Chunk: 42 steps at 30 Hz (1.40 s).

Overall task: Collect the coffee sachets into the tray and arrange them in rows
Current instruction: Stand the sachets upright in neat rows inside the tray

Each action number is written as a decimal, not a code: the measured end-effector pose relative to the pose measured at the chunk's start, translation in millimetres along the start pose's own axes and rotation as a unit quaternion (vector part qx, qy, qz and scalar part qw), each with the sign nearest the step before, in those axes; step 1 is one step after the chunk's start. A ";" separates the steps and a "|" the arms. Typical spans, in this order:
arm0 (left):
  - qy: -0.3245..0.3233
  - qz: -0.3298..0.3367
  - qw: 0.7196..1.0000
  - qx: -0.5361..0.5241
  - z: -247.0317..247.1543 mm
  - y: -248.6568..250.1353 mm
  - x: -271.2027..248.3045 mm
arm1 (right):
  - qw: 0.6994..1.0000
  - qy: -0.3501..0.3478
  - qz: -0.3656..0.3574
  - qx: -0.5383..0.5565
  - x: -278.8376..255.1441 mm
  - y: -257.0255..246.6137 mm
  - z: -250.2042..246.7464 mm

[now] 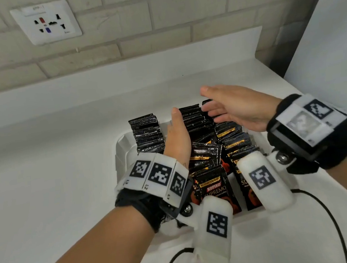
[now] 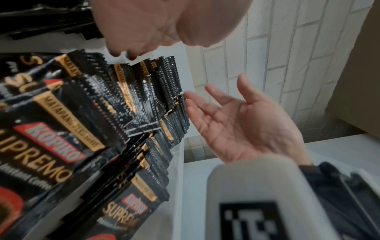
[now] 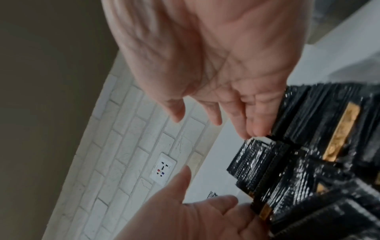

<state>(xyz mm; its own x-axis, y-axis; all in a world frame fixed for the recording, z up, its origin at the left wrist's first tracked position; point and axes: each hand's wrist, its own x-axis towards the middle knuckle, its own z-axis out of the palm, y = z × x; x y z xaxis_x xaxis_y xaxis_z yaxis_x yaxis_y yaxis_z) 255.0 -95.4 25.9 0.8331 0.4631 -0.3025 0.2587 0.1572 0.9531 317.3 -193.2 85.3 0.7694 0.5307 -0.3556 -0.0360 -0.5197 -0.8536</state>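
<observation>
A white tray [image 1: 121, 147] sits on the white counter, packed with black Kopiko sachets standing on edge in rows. The left row [image 1: 147, 132] is tidy; the middle row [image 1: 195, 117] and the right row [image 1: 235, 140] lean, with loose sachets [image 1: 214, 187] at the front. My left hand [image 1: 177, 135] reaches down between the left and middle rows, its straight fingers [image 3: 226, 201] against the middle row's side. My right hand [image 1: 231, 106] hovers open over the far end of the rows, its fingertips [image 3: 257, 128] touching the sachet tops. Neither hand holds anything. The sachets [image 2: 61, 129] fill the left wrist view.
A brick wall with a socket plate [image 1: 45, 22] rises behind the counter [image 1: 51, 169]. A pale panel [image 1: 331, 33] closes off the right side. Black cables [image 1: 324, 210] trail from the wrist cameras across the counter near the tray's front.
</observation>
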 end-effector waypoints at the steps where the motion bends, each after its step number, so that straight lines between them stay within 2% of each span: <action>1: 0.003 0.003 1.000 -0.002 -0.2 4.1 0.1 | 1.000 -0.009 0.005 0.015 3.2 -2.0 1.9; 5: 0.028 -0.020 0.999 -0.006 2.1 9.0 8.1 | 0.999 -0.013 0.013 0.049 10.1 -10.9 9.3; 9: 0.048 -0.025 0.998 -0.015 6.5 11.9 14.0 | 0.999 -0.018 0.011 0.037 11.2 -16.0 15.5; 18: 0.051 -0.048 0.997 0.018 8.6 5.6 27.9 | 0.999 -0.026 0.029 0.031 18.1 -17.7 21.8; 26: 0.049 -0.036 0.998 -0.020 8.1 4.7 31.5 | 0.992 -0.049 0.032 -0.115 26.0 -20.1 21.2; 32: 0.055 -0.047 0.994 -0.078 9.1 5.8 29.5 | 0.995 -0.037 0.054 -0.071 33.8 -14.1 22.6; 37: 0.003 -0.075 0.994 -0.080 3.1 2.6 32.8 | 0.996 -0.046 0.075 0.014 33.9 -12.4 26.8; 42: 0.010 -0.059 0.997 -0.058 0.1 4.8 29.6 | 0.998 -0.034 0.057 -0.022 29.1 -16.6 23.0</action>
<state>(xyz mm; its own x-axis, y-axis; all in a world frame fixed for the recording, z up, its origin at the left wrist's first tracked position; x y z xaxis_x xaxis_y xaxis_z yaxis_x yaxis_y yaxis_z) 281.0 -81.0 21.5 0.7905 0.4523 -0.4130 0.2950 0.3097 0.9039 325.6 -153.8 80.4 0.7170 0.5097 -0.4755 -0.0916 -0.6074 -0.7891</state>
